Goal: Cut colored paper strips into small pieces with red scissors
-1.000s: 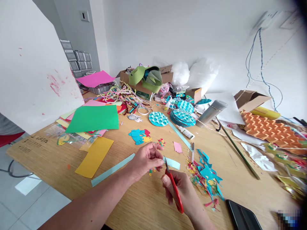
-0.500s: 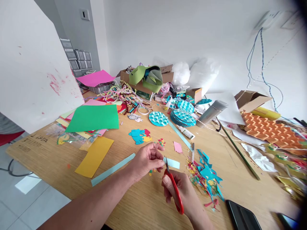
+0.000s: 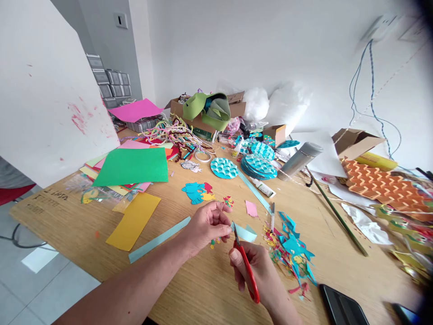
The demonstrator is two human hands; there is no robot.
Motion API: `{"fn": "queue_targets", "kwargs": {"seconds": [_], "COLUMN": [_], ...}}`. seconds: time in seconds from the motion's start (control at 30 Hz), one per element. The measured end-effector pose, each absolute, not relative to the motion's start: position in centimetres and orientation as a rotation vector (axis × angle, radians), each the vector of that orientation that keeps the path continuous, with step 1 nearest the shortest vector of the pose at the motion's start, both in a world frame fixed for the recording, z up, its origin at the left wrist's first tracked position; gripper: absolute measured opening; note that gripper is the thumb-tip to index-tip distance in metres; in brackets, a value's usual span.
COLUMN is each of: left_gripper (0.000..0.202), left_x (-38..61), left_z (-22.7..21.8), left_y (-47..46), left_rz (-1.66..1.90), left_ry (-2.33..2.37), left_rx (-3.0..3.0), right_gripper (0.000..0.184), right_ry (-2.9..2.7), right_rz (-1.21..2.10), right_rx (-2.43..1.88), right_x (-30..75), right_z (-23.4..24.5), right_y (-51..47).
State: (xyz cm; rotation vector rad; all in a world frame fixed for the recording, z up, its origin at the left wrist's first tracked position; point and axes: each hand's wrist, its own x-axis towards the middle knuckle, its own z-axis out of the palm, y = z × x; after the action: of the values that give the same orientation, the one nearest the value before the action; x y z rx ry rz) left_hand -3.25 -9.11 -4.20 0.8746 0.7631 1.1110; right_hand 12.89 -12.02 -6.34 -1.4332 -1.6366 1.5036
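Note:
My left hand [image 3: 211, 223] pinches the near end of a light blue paper strip [image 3: 246, 233] between thumb and fingertips. Red-handled scissors [image 3: 248, 271] sit in my right hand [image 3: 255, 264], their blades upright against the strip beside my left fingertips. The strip's free end bends up on the right, beyond the blades. Another light blue strip [image 3: 160, 239] lies on the table left of my left hand, partly behind the wrist. Small coloured paper bits [image 3: 214, 244] show under my left hand. Just past it are cut-out paper fish [image 3: 194, 192] in blue, red and yellow.
Paper scraps [image 3: 292, 248] are heaped right of my right hand, with a black phone [image 3: 341, 304] nearer. Green card [image 3: 131, 167] and yellow card [image 3: 133, 222] lie left. Further back are patterned blue discs [image 3: 223, 168], a glue tube [image 3: 264, 188] and a grey cylinder [image 3: 301, 160].
The free end of the held strip has bent and curled upward; before, it lay flat and straight. Both hands and the scissors stay almost where they were.

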Motion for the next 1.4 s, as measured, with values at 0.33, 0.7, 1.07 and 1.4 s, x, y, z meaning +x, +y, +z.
{"fn": "queue_targets", "kwargs": {"seconds": [0.33, 0.7, 1.07, 1.4], "left_gripper": [0.04, 0.035, 0.029, 0.03], "left_x": [-3.1, -2.9, -3.6, -3.5], "left_z": [-4.1, -4.5, -4.5, -3.9], "left_y": [-9.3, -9.1, -8.4, -8.9], "left_rz": [1.118, 1.141, 1.241, 1.2], "left_ry": [0.75, 0.734, 0.768, 0.708], "left_rx": [0.862, 0.838, 0.798, 0.793], "right_gripper": [0.053, 0.06, 0.06, 0.061], "right_ry": [-1.583, -1.583, -1.771, -1.73], "right_rz": [1.496, 1.573, 1.905, 1.902], "right_rx": [-1.439, -1.415, -1.106, -1.097], "right_x": [12.7, 12.6, 14.4, 15.4], "right_z": [-6.4, -6.0, -3.5, -2.6], "right_y": [-12.2, -12.0, -12.6, -12.7]}}
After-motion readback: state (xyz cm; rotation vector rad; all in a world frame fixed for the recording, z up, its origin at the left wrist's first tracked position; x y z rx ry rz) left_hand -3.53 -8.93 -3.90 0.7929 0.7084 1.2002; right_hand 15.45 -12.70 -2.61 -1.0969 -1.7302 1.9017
